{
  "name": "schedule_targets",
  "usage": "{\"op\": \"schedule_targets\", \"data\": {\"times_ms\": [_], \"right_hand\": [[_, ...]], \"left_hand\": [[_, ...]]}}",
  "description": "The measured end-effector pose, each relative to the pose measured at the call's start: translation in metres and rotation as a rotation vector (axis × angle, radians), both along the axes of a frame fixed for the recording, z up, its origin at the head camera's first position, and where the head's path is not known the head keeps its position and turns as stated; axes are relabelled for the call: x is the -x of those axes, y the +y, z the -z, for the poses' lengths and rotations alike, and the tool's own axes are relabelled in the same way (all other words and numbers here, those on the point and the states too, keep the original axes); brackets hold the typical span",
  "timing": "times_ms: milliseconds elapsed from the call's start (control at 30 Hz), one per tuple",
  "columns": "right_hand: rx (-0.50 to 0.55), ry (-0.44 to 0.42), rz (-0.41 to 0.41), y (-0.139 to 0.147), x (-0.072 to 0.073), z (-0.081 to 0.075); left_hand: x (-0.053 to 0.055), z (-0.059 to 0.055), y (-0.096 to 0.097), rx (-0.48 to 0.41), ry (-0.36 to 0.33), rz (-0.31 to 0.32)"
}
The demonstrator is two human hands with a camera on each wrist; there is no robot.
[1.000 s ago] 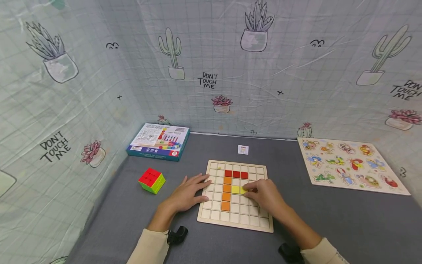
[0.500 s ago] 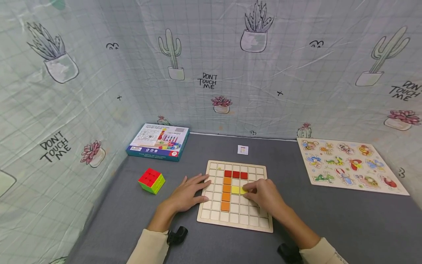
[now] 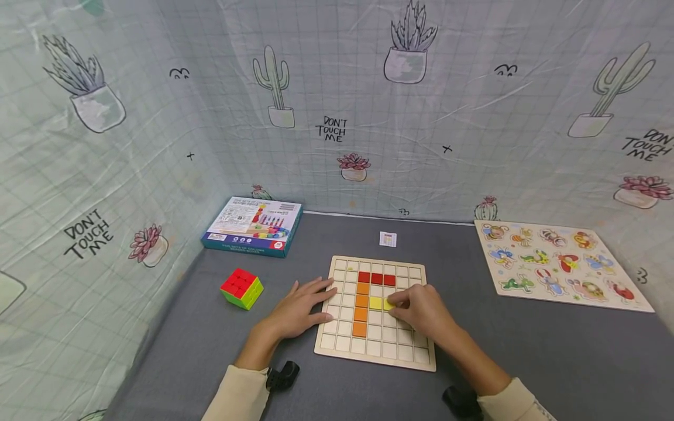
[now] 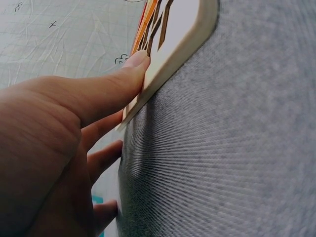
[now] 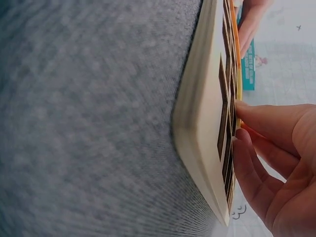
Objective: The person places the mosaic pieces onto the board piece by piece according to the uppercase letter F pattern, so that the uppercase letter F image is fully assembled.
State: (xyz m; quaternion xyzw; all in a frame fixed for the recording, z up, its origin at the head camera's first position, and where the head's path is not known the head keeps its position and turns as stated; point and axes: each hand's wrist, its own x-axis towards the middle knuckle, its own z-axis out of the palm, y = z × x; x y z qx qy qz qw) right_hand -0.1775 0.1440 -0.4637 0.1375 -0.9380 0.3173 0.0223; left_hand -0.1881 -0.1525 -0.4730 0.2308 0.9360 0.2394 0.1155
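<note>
A square wooden grid board (image 3: 344, 349) lies on the grey table. Set in its cells are a row of red tiles (image 3: 377, 279), a column of orange tiles (image 3: 361, 300) and, right of the column, a yellow tile (image 3: 375, 303). My right hand (image 3: 425, 310) pinches a second yellow tile (image 3: 388, 304) in the adjoining cell, its fingertips partly covering that tile. With fingers spread, my left hand (image 3: 297, 311) rests along the board's left edge. In the left wrist view, the left thumb (image 4: 136, 60) touches the top of the board's rim.
A red and green puzzle cube (image 3: 242, 288) sits left of the left hand. Behind it lies a flat toy box (image 3: 254, 227). A small printed card (image 3: 388, 239) lies beyond the board. At the right is an insect puzzle board (image 3: 564, 264). Patterned cloth walls enclose the back and left.
</note>
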Motion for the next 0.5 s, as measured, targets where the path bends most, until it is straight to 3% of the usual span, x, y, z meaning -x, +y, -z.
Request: {"op": "schedule_targets", "data": {"times_ms": [500], "right_hand": [[-0.003, -0.007, 0.002, -0.0005, 0.0007, -0.0008]], "left_hand": [[0.0008, -0.0002, -0.0004, -0.004, 0.001, 0.012]]}}
